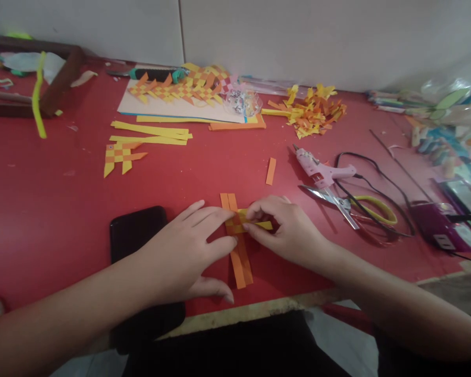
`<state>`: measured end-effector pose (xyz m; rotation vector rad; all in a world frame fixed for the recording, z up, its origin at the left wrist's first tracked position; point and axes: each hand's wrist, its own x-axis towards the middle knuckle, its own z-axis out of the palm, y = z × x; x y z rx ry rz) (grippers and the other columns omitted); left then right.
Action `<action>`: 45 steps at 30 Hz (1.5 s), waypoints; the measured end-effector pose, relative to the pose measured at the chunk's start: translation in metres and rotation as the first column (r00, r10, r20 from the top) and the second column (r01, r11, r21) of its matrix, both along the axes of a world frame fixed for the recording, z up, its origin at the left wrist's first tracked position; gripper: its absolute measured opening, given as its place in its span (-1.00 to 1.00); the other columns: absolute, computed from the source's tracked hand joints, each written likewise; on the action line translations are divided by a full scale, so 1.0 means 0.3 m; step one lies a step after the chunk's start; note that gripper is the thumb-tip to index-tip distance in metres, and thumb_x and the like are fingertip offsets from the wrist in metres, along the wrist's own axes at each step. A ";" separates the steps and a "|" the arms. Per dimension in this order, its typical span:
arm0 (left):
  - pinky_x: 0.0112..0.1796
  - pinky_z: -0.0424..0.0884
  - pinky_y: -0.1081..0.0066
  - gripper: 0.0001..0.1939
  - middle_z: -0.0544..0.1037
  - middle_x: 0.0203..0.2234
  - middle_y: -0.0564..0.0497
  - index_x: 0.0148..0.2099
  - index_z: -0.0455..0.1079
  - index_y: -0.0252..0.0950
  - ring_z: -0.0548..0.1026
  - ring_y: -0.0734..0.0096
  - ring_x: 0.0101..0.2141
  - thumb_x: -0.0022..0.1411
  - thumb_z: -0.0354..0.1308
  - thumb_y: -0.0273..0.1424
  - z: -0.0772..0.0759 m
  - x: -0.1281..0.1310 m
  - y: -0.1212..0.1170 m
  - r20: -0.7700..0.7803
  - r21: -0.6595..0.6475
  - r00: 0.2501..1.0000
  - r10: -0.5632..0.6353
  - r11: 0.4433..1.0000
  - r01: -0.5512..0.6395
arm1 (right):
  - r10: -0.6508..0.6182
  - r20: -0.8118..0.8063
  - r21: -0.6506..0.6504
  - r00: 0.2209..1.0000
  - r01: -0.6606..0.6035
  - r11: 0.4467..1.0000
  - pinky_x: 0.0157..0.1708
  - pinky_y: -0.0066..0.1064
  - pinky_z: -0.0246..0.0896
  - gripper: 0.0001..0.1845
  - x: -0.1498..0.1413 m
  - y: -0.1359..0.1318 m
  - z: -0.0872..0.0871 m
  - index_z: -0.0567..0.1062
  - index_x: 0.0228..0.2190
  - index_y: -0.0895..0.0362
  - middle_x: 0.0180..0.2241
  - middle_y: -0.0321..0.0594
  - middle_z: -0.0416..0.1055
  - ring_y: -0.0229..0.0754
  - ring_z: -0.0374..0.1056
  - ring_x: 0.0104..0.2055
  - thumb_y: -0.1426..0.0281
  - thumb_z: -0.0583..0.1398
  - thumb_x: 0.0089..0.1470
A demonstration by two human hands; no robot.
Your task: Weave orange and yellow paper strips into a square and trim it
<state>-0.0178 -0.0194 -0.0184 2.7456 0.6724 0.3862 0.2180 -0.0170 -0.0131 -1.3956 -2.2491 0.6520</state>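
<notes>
Two orange paper strips (241, 264) lie side by side near the table's front edge, with yellow strips crossing them. My left hand (192, 241) is spread, its fingertips resting on the orange strips from the left. From the right, my right hand (286, 222) pinches a yellow paper strip (264, 225) between thumb and fingers, just beside the crossing. The fingers partly hide how the strips interlace. Beneath my left forearm is a black phone-like object (135, 230). Up and to the left lies a woven orange and yellow paper fish (120, 154).
Right of my hands are a pink glue gun (317, 167), scissors (325, 196) and a black cable (396, 183). Behind lie loose yellow strips (153, 133), woven pieces (172, 91) and a pile of paper scraps (314, 112). A brown tray (73, 63) stands far left.
</notes>
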 end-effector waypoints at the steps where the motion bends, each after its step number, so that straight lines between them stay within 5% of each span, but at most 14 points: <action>1: 0.08 0.24 -0.33 -0.29 0.41 0.09 -0.48 0.00 0.49 -0.37 0.38 -0.32 0.10 0.07 0.23 0.15 0.000 0.000 0.000 -0.003 0.003 1.000 0.000 1.000 0.000 | 0.003 -0.008 0.008 1.000 -0.003 1.000 -0.27 -0.32 0.14 -0.92 0.001 -0.001 -0.001 0.40 -0.40 0.09 -0.47 -0.33 0.44 -0.23 0.34 -0.39 0.45 0.24 0.08; 9: 0.11 0.23 -0.28 -0.36 0.43 0.04 -0.43 -0.07 0.49 -0.36 0.39 -0.27 0.10 0.09 0.24 0.12 0.008 0.003 0.002 -0.016 -0.009 1.000 0.009 1.000 -0.009 | 0.060 -0.231 0.028 0.971 -0.055 0.998 -0.20 -0.28 0.25 -0.84 0.009 -0.019 0.017 0.40 -0.22 0.09 -0.32 -0.26 0.48 -0.22 0.42 -0.31 0.33 0.23 0.15; 17: 0.10 0.24 -0.29 -0.37 0.40 0.08 -0.40 -0.05 0.50 -0.31 0.40 -0.24 0.09 0.07 0.26 0.12 0.007 0.001 -0.002 -0.008 -0.024 1.000 0.026 0.999 -0.026 | 0.207 -0.095 0.120 0.974 -0.195 0.973 -0.06 -0.07 0.17 -0.45 0.041 -0.015 0.015 0.36 0.04 0.18 -0.09 -0.03 0.46 0.04 0.32 -0.06 0.06 0.15 0.17; 21: 0.11 0.25 -0.28 -0.36 0.42 0.07 -0.41 -0.07 0.50 -0.34 0.41 -0.24 0.09 0.09 0.23 0.14 0.006 0.002 0.001 -0.006 -0.002 1.000 0.023 1.000 -0.023 | 0.201 -0.113 0.102 0.973 -0.190 0.977 -0.04 -0.07 0.15 -0.60 0.039 -0.017 0.004 0.37 0.00 0.13 -0.07 -0.07 0.50 0.01 0.36 -0.03 0.16 0.00 0.29; 26: 0.10 0.25 -0.30 -0.31 0.42 0.08 -0.42 0.00 0.49 -0.34 0.40 -0.27 0.10 0.10 0.20 0.16 0.000 -0.001 0.001 -0.008 0.014 1.000 0.010 1.000 -0.010 | -0.052 -0.129 0.107 0.990 0.066 0.992 -0.06 -0.20 0.18 -0.91 0.031 0.020 -0.026 0.36 -0.16 0.03 -0.18 -0.26 0.60 -0.13 0.48 -0.12 0.40 0.08 0.30; 45: 0.09 0.25 -0.31 -0.29 0.43 0.06 -0.44 0.03 0.49 -0.36 0.40 -0.28 0.10 0.10 0.19 0.15 -0.001 -0.001 0.000 0.008 0.010 1.000 0.010 1.000 -0.010 | -0.023 -0.004 0.127 1.000 0.023 0.992 -0.05 -0.19 0.16 -0.82 0.006 0.056 -0.036 0.51 -0.23 0.01 -0.25 -0.29 0.58 -0.10 0.46 -0.13 0.39 0.32 0.07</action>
